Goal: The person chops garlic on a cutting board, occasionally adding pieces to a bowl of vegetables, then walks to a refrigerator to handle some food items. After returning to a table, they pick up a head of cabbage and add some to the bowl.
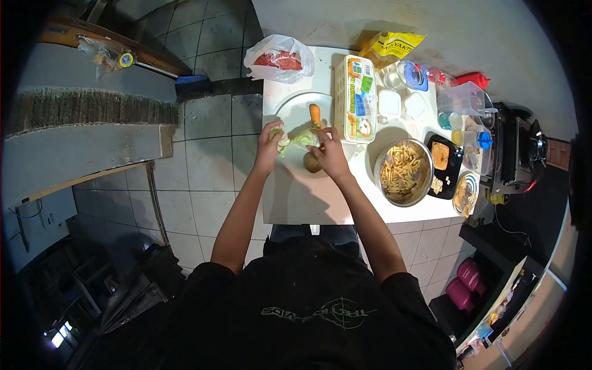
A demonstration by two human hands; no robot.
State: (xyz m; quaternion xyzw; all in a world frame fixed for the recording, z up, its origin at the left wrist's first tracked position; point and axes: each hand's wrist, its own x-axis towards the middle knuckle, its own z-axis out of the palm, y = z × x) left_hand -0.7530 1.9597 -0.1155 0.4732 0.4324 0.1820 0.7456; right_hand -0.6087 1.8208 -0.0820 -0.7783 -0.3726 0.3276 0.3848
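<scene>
My left hand point(267, 145) has its fingers closed round a pale, crumpled cabbage leaf point(283, 141) over the left part of a large white round plate point(290, 111). My right hand point(332, 155) grips the right side of a light green cabbage piece point(302, 139); its fingertips are partly hidden. Just beyond the right hand lies an orange carrot point(315, 113), its lower end close to the fingers. A brown round potato-like vegetable point(312, 163) rests just below the cabbage, beside the right hand.
A white plastic bag point(283, 60) with red contents sits at the table's far left corner. Right of the plate stand a seasoning box point(359, 102) and a steel bowl point(378, 174) of cut fried strips. Farther right are a black tray point(457, 163), bottles and a stove point(524, 148).
</scene>
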